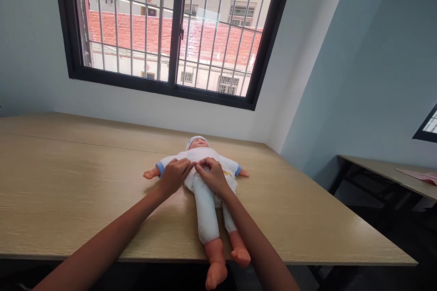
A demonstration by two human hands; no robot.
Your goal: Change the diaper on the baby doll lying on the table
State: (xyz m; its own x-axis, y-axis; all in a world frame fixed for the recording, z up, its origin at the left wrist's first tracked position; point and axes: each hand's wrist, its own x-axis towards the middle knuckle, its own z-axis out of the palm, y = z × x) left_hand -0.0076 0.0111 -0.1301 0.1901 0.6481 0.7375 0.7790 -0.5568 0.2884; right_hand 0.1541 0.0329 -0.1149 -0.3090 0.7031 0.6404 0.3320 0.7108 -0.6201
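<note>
A baby doll lies on its back, head toward the wall, wearing a white cap, a white top with blue cuffs and pale leggings. Around its hips is a white ruffled piece that looks like a diaper, with a yellow strip at the waist. My left hand is closed at the doll's waist, pinching the diaper's upper edge. Close beside it, fingertips nearly meeting, my right hand pinches the same edge. My fingers hide much of what they grip. The doll's feet reach past the table's front edge.
The wooden table stands against the wall, under a barred window with a black frame. On the right is another table with a pink cloth on it.
</note>
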